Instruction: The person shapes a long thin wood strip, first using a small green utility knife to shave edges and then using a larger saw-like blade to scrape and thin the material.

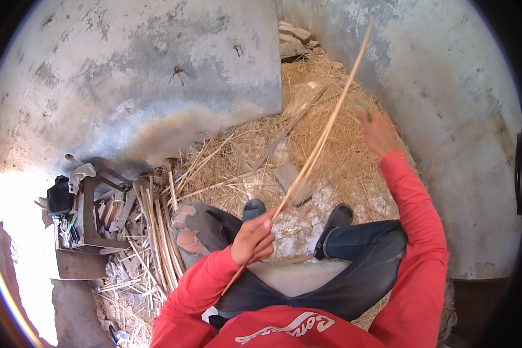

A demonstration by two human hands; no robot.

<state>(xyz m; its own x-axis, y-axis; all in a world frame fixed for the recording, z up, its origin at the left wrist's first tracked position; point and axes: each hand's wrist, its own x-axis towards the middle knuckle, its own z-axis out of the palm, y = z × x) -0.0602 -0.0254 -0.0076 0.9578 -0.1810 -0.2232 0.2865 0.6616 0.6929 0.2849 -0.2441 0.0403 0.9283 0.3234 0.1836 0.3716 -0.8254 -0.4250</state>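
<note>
My left hand (253, 240) is closed around the lower part of a long, thin, pale strip of bamboo or cane (321, 142). The strip slants from my lap up to the far right. Along its middle it looks like two lengths lying close together, and its thin tail sticks out below my fist beside the left forearm. My right hand (380, 134) is raised to the right of the strip, apart from it. A small green band or piece (363, 111) shows at its fingertips. Those fingers are blurred, so their grip is unclear.
Straw-like shavings (325, 110) cover the ground ahead, with a flat grey block (293, 183) among them. To my left lie a bundle of strips (160, 232) and an overturned dark stool or frame (90, 214) holding odds and ends. Grey walls (156, 64) enclose the far and right sides.
</note>
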